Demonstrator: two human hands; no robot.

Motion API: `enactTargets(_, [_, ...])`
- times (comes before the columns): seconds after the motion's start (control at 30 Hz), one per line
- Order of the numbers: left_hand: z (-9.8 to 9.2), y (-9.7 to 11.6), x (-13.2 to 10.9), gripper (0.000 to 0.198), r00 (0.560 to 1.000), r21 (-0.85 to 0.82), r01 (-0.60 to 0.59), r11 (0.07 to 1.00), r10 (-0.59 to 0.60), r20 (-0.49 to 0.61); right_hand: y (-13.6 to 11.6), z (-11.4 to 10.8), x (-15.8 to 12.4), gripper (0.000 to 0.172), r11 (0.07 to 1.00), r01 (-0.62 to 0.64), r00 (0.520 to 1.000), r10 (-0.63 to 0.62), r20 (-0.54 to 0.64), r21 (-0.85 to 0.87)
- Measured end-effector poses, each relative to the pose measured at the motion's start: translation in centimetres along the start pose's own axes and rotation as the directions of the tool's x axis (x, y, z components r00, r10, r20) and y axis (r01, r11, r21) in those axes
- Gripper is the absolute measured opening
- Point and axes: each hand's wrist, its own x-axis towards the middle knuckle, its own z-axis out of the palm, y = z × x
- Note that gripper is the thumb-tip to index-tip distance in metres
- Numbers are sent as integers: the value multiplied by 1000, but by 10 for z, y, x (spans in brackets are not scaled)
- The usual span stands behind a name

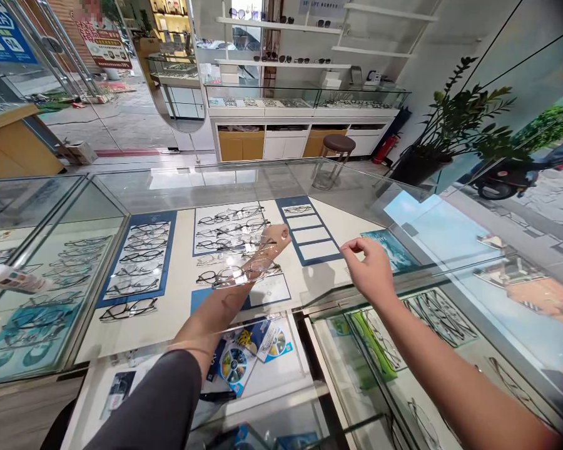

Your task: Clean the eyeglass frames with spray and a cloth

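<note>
My left arm reaches inside a glass display case (338, 187), under its top pane. My left hand (278, 237) is curled closed at the right end of a white tray of eyeglass frames (229, 228); reflections hide what the fingers hold, if anything. A blue-edged tray with mostly bare white slots (309, 234) lies just right of that hand. My right hand (368, 270) hovers above the case's glass top, thumb and forefinger pinched together with nothing visible between them.
More frames lie on a blue tray (141, 256) to the left, and brochures (248, 350) lie near my elbow. Another person's hand (9, 279) shows at the left edge. Beyond the case stand a stool (338, 145), a potted plant (455, 125) and wall shelves (281, 59).
</note>
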Motion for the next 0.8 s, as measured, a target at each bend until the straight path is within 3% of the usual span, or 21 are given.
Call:
enactTargets(0.17, [34,-11,57,37,979,-25,188,982,-189,-75,1,-5,-4,19,999,-22,1000,21,16,39])
enactTargets(0.4, [72,-33,110,48,947,-68,321,945,-320,25,-3,-13,-9,19,996,-73,996,71,46,54])
enactTargets(0.57, [77,-39,124,53,917,-93,400,912,-397,47,-12,-18,-11,19,990,-134,989,130,77,50])
enactTargets(0.8, [74,-35,126,48,908,-207,419,884,-412,79,-13,-18,-10,18,988,-145,987,140,80,58])
